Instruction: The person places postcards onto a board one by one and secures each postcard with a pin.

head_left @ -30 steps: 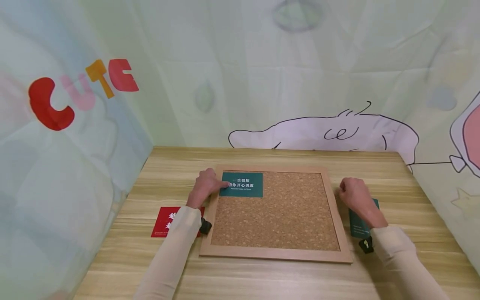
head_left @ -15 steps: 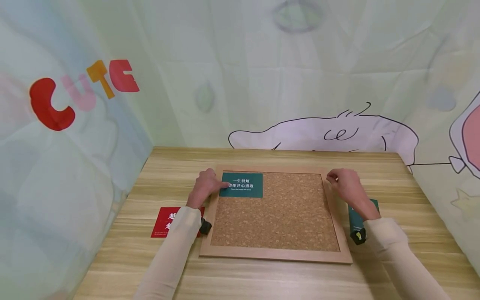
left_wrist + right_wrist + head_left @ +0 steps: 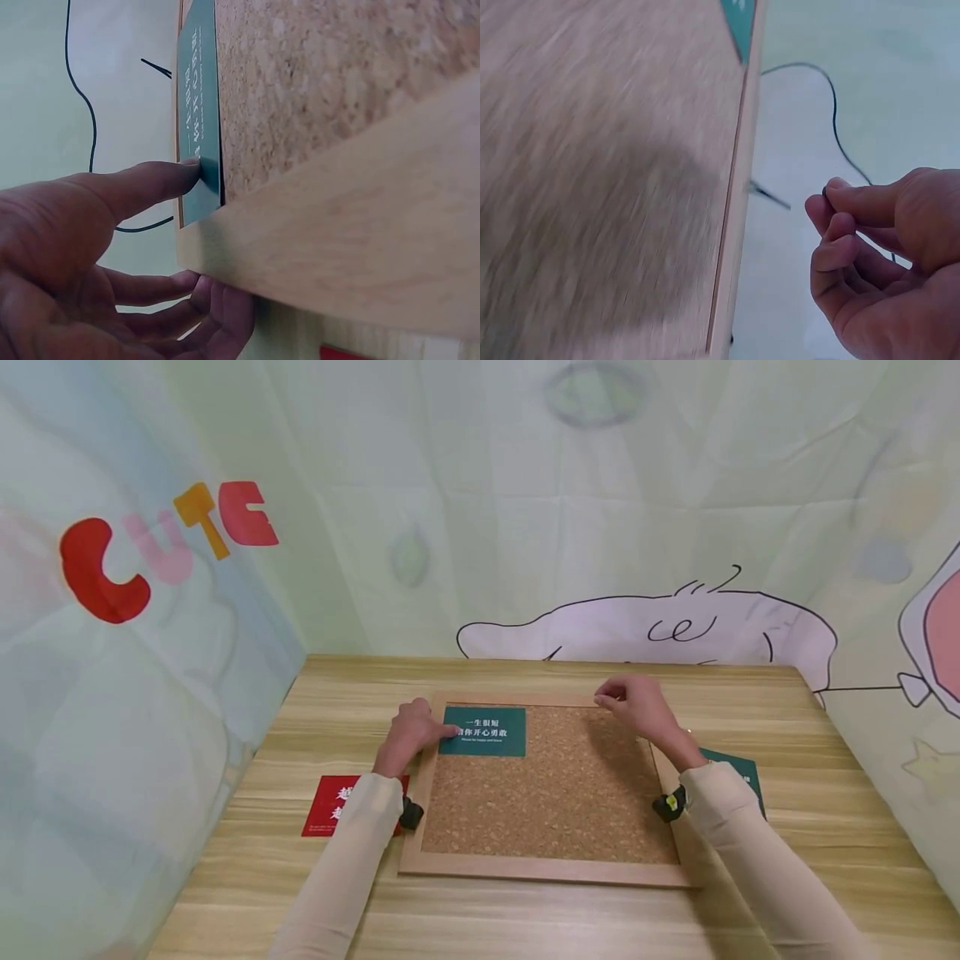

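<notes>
Right wrist: your right hand [image 3: 900, 259] pinches its fingers [image 3: 837, 253] on a dark speck [image 3: 825, 192] too small to name; your left hand [image 3: 411, 732], loosely spread, presses its thumb [image 3: 146, 186] to the smooth green card [image 3: 487, 747] in the grainy cork board [image 3: 551, 810]'s far left corner, pale wood frame [image 3: 540, 867] around, streaky desk [image 3: 540, 918] beneath.

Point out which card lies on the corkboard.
The green card in the far left corner of the corkboard, touched by the left hand. The red card and the other green card lie on the table.
</notes>
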A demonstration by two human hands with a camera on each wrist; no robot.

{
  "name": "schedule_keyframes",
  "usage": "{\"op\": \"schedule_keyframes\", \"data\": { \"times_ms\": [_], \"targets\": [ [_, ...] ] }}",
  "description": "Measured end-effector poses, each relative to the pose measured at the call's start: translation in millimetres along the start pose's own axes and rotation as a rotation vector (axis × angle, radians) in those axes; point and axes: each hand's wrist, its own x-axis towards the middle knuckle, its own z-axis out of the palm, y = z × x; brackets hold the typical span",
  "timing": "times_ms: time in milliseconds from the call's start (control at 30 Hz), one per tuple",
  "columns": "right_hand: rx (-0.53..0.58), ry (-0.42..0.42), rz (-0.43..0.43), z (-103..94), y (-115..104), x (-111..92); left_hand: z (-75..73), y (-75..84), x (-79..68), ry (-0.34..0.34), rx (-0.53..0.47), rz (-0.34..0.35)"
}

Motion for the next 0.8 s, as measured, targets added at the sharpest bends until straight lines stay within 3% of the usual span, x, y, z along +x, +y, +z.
{"op": "schedule_keyframes", "data": {
  "times_ms": [200,400,800],
  "targets": [
    [0.136,-0.105,0.087,16.6,-19,20,0.2,0.0,1.0,0.003,-0.002,-0.010],
    [0.213,-0.187,0.105,33.6,-29,34,1.1,0.8,2.3,0.008,0.005,0.001],
    [0.379,-0.296,0.234,62.3,-38,50,1.9,-0.8,2.6,0.004,0.009,-0.001]
  ]
}}
